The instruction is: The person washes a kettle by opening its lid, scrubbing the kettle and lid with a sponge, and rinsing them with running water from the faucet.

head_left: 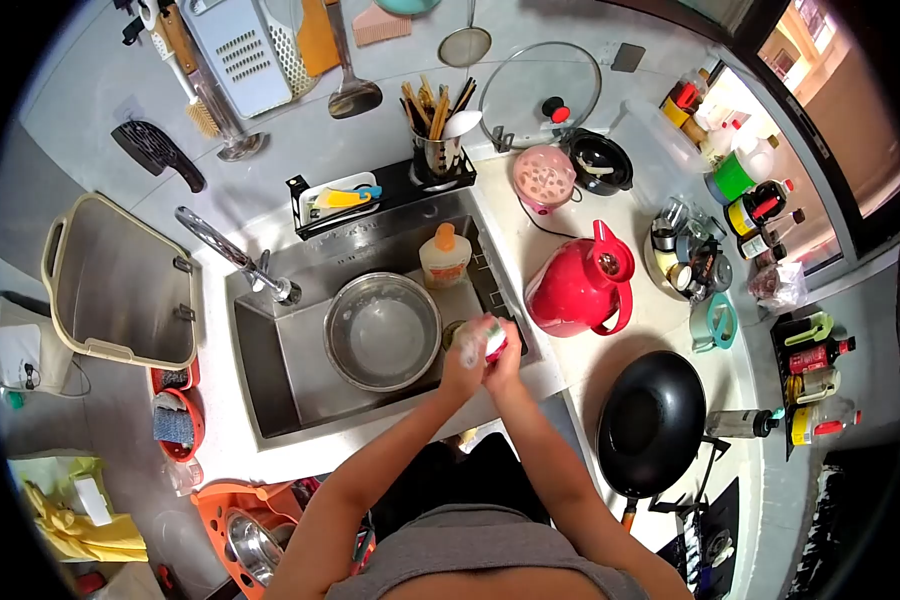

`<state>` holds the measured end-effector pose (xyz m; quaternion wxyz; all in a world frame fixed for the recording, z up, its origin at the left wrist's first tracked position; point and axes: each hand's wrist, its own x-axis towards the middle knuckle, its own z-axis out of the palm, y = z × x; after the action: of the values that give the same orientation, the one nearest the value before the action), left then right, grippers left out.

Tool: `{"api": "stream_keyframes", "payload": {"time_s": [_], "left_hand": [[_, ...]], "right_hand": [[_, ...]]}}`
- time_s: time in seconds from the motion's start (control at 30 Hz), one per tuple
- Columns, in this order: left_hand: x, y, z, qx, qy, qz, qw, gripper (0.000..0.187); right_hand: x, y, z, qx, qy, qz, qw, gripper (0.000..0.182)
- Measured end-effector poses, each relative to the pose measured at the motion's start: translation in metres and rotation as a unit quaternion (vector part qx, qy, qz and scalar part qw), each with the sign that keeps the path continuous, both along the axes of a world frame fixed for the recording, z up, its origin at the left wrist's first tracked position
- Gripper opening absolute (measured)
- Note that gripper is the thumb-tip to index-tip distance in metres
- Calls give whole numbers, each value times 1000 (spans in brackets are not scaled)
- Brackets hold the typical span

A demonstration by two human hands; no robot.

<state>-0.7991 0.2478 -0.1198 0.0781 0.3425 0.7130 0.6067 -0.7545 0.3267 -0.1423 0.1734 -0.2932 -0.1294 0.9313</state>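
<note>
Over the right part of the sink (pixel 300 375), my two hands meet close together. My right hand (pixel 508 358) is closed around a small white and pinkish-red object (pixel 495 342), whose kind I cannot make out. Pressed against that object from the left is my left hand (pixel 465 352), closed, its fingers blurred and whitish as if wet or soapy. Left of my hands, a round metal basin (pixel 382 332) with cloudy water in it sits in the sink. Behind them stands a white bottle with an orange cap (pixel 445 258).
A faucet (pixel 235 255) rises at the sink's left corner. To the right stand a red thermos jug (pixel 582 285) and a black frying pan (pixel 652 425) on the stove. A utensil holder (pixel 437 155) is on the back ledge. An orange basket (pixel 230 520) sits below left.
</note>
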Motion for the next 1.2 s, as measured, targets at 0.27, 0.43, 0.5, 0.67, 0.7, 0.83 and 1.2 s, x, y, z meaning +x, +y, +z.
{"api": "stream_keyframes", "payload": {"time_s": [0.27,0.43,0.5,0.67,0.7,0.83,1.2], "left_hand": [[-10,10,-14,-80,-221,13,972,29],[-24,15,-23,-36,-523,33,851,38],[-20,15,-43,-36,-425,28,904,42],[-27,3,-32,-21,-164,48,985,36],[-32,1,-25,-21,-69,55,996,34],[-48,-1,-24,-84,-130,59,986,31],[-91,-30,-41,-59,-400,-134,905,39]], "right_hand": [[5,-3,-1,31,-14,3,999,32],[-3,-12,7,189,-78,-114,972,35],[-8,-12,7,202,-57,-153,966,36],[-15,-15,10,358,-179,-47,915,50],[-19,-19,12,454,-212,-41,864,43],[-20,-35,12,339,-182,-14,923,46],[-13,-35,11,293,-137,66,944,51]]}}
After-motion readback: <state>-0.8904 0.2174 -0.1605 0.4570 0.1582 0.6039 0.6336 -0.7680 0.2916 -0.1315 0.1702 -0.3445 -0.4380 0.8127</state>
